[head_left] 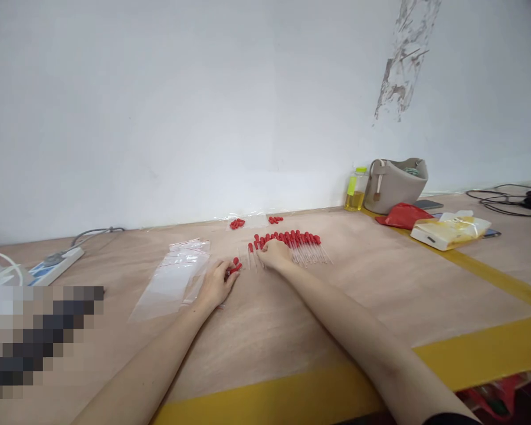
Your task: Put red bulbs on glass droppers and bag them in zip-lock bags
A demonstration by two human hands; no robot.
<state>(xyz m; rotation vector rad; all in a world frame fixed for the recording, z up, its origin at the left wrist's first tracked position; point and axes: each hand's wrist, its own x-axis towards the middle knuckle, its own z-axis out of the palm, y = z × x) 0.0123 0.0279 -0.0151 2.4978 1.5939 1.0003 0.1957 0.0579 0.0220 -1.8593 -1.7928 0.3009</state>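
Note:
A row of droppers (307, 239) with red bulbs and thin clear stems lies on the brown-covered table, bulbs toward the wall. My right hand (275, 254) reaches into the left part of this row, its fingers pinched at a dropper and covering part of it. Left of the row, my left hand (216, 284) curls round a few red-bulbed droppers (236, 267), whose stems are mostly hidden. Clear zip bags (177, 277) with red seal lines lie spread beside my left hand, some overlapping. Behind, two small groups of red bulbs (237, 224) rest on clear plastic near the wall.
At the back right stand a bottle of yellow liquid (355, 190) and a grey bag (396, 186). In front of them lie a red pouch (405, 216) and a tissue pack (450, 230). A power strip (57, 267) sits at the left; black cables (522, 200) lie far right.

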